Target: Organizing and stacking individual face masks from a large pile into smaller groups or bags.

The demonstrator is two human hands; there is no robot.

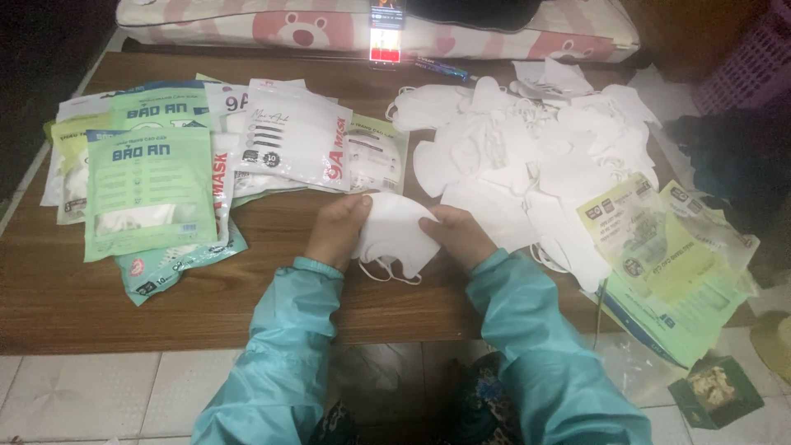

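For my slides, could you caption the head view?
Both hands hold white face masks over a wooden table.

Sealed green and white mask packets are lying left on the wooden table. Empty yellow-green wrappers are overhanging its right edge. A phone is leaning against a pink pillow.

Pillow cut off at top edge — purple basket cropped right

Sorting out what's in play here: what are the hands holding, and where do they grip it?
A white face mask, held over the wooden table: left hand on its left edge, right hand on its right edge, ear loops dangling below.
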